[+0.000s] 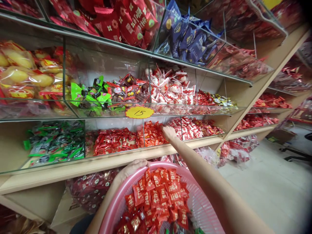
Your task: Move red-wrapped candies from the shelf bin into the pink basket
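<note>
My left hand [134, 167] grips the far left rim of a pink plastic basket [114, 195], its fingers curled over the edge. Inside the basket lies a heap of orange-red wrapped candies [158, 195], with darker red ones and a bit of green at the near side. My right hand [168, 132] reaches over the basket to the lower shelf, at a bin of orange-red wrapped candies [154, 131]. Its fingers look curled together, and whatever they may hold is hidden.
Clear dividers split the shelves into bins. Beside my right hand are red candies [114, 139] and red-and-white candies [187, 126]; green-wrapped ones [56, 139] lie farther left. A yellow tag [139, 112] reading 15 hangs above. Bagged goods [95, 188] sit below the wooden ledge [85, 169].
</note>
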`<state>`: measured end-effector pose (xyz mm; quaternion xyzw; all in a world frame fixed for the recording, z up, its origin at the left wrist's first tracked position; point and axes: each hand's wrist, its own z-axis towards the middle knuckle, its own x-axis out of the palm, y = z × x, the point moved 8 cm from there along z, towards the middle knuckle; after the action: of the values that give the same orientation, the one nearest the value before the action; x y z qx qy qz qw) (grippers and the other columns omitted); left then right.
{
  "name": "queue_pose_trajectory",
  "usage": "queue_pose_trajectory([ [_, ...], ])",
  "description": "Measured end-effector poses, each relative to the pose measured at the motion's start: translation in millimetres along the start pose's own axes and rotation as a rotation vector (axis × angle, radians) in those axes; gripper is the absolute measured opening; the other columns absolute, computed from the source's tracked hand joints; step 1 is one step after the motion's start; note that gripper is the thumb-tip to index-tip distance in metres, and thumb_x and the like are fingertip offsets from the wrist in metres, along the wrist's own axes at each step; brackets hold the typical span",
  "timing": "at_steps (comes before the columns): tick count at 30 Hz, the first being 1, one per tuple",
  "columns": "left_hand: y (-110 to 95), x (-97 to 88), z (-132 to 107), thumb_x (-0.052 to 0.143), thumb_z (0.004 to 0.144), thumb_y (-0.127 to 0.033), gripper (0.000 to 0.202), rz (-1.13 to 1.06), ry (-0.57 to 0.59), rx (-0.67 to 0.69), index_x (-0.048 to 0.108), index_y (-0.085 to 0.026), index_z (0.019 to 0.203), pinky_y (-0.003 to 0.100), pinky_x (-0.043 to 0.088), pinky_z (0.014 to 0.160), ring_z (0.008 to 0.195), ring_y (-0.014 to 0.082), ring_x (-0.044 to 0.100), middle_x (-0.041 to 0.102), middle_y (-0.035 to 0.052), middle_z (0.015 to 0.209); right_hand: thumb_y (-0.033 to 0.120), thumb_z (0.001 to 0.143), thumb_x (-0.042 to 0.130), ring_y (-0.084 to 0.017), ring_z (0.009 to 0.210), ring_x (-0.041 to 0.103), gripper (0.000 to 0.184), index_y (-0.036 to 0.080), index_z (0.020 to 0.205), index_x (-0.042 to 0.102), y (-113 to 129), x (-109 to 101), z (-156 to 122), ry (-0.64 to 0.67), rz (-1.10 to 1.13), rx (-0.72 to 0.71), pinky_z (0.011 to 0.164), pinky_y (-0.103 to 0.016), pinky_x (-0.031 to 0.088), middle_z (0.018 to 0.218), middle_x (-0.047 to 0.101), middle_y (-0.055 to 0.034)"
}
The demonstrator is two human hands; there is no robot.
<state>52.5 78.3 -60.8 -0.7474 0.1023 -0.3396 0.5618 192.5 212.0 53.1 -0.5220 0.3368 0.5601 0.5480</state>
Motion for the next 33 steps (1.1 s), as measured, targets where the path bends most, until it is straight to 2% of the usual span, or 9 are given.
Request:
queue_pose_trajectory([
  [4, 2, -0.2, 2, 0.064, 0.068, -0.038, 0.027, 0.005, 0.009, 0.000, 0.064, -0.012, 0.075, 0.019, 0.034, 0.055, 0.055, 0.0088, 0.050, 0.060, 0.0034, 0.064, 0.016, 0.086, 0.039, -0.021, 0.096, 0.055, 0.026, 0.014, 0.101, 0.059, -4, -3, 0, -0.031, 0.038, 0.013, 0.075, -0.027, 0.039, 0.100, 0.061, -0.0157],
  [10, 2, -1.2, 2, 0.063, 0.069, -0.038, 0.027, 0.004, 0.017, 0.012, 0.063, -0.012, 0.075, 0.019, 0.033, 0.053, 0.056, 0.0086, 0.050, 0.059, 0.0032, 0.066, 0.018, 0.084, 0.039, -0.019, 0.086, 0.058, 0.025, 0.016, 0.093, 0.062, -18, -13, -4, -0.106, 0.151, 0.075, 0.070, -0.025, 0.039, 0.096, 0.062, -0.0135],
  [14, 2, -2.5, 2, 0.061, 0.071, -0.039, 0.028, 0.024, 0.002, 0.014, 0.063, -0.012, 0.077, 0.019, 0.033, 0.053, 0.056, 0.0080, 0.049, 0.058, 0.0034, 0.068, 0.020, 0.081, 0.041, -0.020, 0.082, 0.058, 0.024, 0.016, 0.087, 0.064, -32, -29, -19, -0.168, 0.268, 0.128, 0.066, -0.025, 0.039, 0.091, 0.063, -0.0119],
  [17, 0, -2.0, 0, 0.059, 0.073, -0.039, 0.028, 0.081, -0.020, 0.030, 0.062, -0.012, 0.078, 0.019, 0.034, 0.054, 0.056, 0.0080, 0.048, 0.058, 0.0035, 0.069, 0.025, 0.082, 0.041, -0.016, 0.075, 0.057, 0.025, 0.016, 0.082, 0.063, -37, -40, -34, -0.191, 0.366, 0.133, 0.063, -0.022, 0.038, 0.081, 0.064, -0.0071],
  [19, -3, 0.2, -2, 0.059, 0.072, -0.040, 0.028, 0.116, -0.034, 0.043, 0.062, -0.012, 0.076, 0.019, 0.033, 0.054, 0.054, 0.0074, 0.047, 0.057, 0.0025, 0.068, 0.032, 0.082, 0.041, -0.012, 0.063, 0.054, 0.028, 0.014, 0.075, 0.062, -39, -44, -47, -0.191, 0.555, 0.147, 0.057, -0.021, 0.037, 0.069, 0.062, -0.0039],
  [22, -8, 2.8, -7, 0.061, 0.070, -0.041, 0.029, 0.150, -0.070, 0.055, 0.063, -0.012, 0.073, 0.019, 0.034, 0.055, 0.055, 0.0071, 0.045, 0.055, 0.0008, 0.066, 0.046, 0.074, 0.051, -0.008, 0.048, 0.041, 0.035, 0.014, 0.063, 0.056, -38, -45, -72, -0.151, 1.040, 0.177, 0.048, -0.021, 0.032, 0.053, 0.051, 0.0011],
  [24, -8, 2.9, -9, 0.062, 0.069, -0.042, 0.029, 0.151, -0.096, 0.041, 0.064, -0.013, 0.073, 0.019, 0.034, 0.055, 0.055, 0.0073, 0.045, 0.055, 0.0006, 0.066, 0.050, 0.067, 0.058, -0.007, 0.046, 0.036, 0.037, 0.015, 0.058, 0.052, -32, -48, -91, -0.099, 1.264, 0.164, 0.046, -0.022, 0.028, 0.050, 0.046, 0.0037],
  [29, -8, 4.0, -9, 0.065, 0.067, -0.039, 0.026, 0.074, -0.091, 0.044, 0.063, -0.013, 0.070, 0.019, 0.036, 0.057, 0.057, 0.0080, 0.048, 0.058, 0.0010, 0.067, 0.047, 0.068, 0.060, -0.006, 0.046, 0.032, 0.033, 0.015, 0.061, 0.053, -15, -57, -144, 0.079, 1.386, 0.127, 0.045, -0.022, 0.024, 0.051, 0.044, 0.0045],
  [33, -5, 4.7, -10, 0.065, 0.067, -0.038, 0.023, 0.012, -0.110, 0.009, 0.063, -0.015, 0.070, 0.018, 0.035, 0.055, 0.054, 0.0072, 0.048, 0.059, -0.0005, 0.063, 0.044, 0.069, 0.059, -0.006, 0.045, 0.031, 0.030, 0.016, 0.064, 0.051, -10, -46, -179, 0.193, 1.397, 0.173, 0.044, -0.022, 0.023, 0.053, 0.043, 0.0044],
])
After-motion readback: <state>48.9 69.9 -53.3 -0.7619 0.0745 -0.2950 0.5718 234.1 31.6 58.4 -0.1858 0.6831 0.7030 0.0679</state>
